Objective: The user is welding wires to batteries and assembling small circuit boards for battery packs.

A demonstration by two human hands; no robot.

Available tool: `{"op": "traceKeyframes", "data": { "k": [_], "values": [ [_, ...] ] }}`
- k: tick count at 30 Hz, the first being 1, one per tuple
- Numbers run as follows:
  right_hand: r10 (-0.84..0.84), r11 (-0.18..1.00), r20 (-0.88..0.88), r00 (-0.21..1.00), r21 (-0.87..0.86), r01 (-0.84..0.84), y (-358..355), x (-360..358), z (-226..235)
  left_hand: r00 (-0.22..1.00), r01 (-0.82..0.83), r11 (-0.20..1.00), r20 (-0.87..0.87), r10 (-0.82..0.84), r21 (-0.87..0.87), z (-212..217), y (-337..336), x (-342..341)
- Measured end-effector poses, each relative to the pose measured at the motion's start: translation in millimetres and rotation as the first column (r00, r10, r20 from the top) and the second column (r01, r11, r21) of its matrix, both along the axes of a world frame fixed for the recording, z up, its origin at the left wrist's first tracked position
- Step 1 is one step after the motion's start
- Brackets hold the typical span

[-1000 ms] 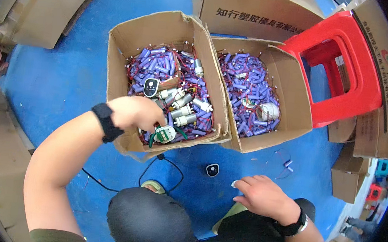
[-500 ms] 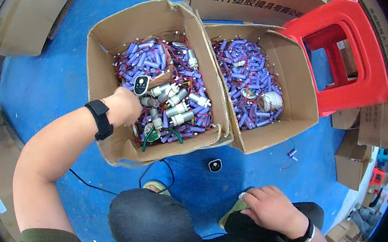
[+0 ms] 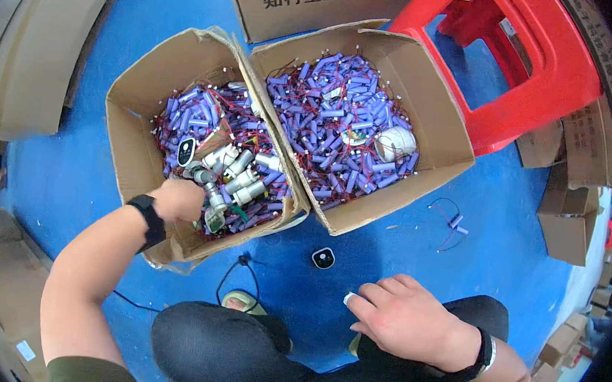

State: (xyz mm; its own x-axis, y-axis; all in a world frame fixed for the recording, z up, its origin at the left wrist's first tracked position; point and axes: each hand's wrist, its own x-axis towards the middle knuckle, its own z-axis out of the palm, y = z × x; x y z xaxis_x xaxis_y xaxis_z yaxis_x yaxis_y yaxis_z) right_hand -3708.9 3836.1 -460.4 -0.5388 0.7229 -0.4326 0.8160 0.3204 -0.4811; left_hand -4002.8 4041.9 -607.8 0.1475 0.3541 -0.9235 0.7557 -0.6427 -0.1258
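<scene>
My left hand (image 3: 180,200) reaches into the left cardboard box (image 3: 130,144), its fingers pointing down among the contents, with fingertips hidden. Beside it lie several grey-and-white small motor-like pumps (image 3: 245,185) and a green wire (image 3: 241,213). A rounded black-and-white device (image 3: 186,151) rests just beyond this hand. Purple cylindrical battery cells (image 3: 193,112) with red and black leads fill the box around them. Over my right knee, my right hand (image 3: 408,321) hangs loosely bent, thumb and forefinger apart. A white covering or bit (image 3: 348,297) shows at its forefinger tip.
Against the left box stands a second cardboard box (image 3: 449,102) with more purple cells and a white roll (image 3: 395,142). A red plastic stool (image 3: 548,90) is behind it. On the blue floor are another black-and-white device (image 3: 323,258), one wired cell (image 3: 457,223) and a black cable (image 3: 245,261).
The view has shifted and turned, so both boxes appear farther left. My left hand has moved toward the box's near side. My right hand has lifted slightly, and its forefinger points more leftward.
</scene>
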Motion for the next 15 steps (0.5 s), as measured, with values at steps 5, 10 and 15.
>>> {"op": "traceKeyframes", "data": {
  "k": [5, 10, 15],
  "values": [
    [0.015, 0.999, -0.054, 0.998, 0.035, -0.014, 0, 12, -8, 0.957, -0.254, 0.962, 0.117, 0.265, -0.102, 108, 18, 1],
    [0.06, 0.997, -0.144, 0.988, 0.052, -0.053, 8, 11, -8, 0.77, -0.483, 0.839, 0.578, 0.271, 0.25, 158, -7, -15],
    [-0.177, 0.858, -0.619, 0.765, 0.284, 0.429, 24, 16, -5, 0.426, -0.658, 0.745, 0.871, 0.244, 0.113, 175, -64, 56]
  ]
}}
